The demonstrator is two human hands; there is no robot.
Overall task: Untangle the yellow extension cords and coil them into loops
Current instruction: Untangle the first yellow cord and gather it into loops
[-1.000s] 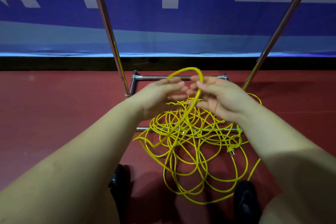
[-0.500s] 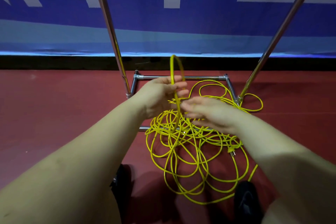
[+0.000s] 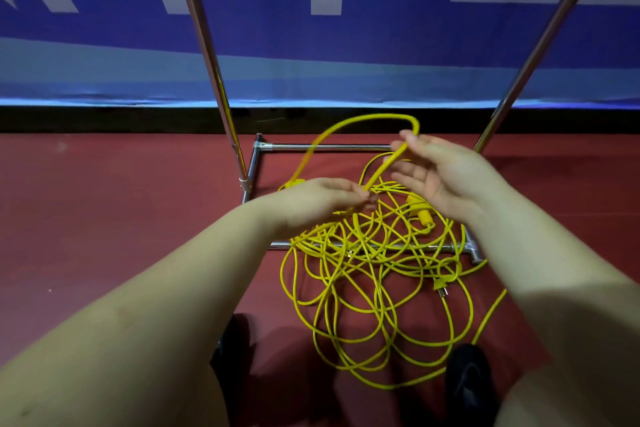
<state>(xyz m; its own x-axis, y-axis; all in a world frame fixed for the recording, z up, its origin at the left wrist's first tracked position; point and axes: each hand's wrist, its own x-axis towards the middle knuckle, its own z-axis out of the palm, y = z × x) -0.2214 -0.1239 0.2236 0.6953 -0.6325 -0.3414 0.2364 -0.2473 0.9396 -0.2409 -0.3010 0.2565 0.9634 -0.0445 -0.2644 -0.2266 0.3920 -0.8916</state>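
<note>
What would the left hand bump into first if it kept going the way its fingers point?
Probably the right hand: the left hand points right, across a small gap, holding the yellow cord. Depth is unclear, so it might pass just below.

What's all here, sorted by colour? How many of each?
Yellow: 1 tangle of cord on the floor, part of it lifted
Silver: 1 metal rack frame
Black: 2 shoes
Blue and white: 1 banner
Red: 1 floor
Bare hands: 2, left hand and right hand
Total: 8
</note>
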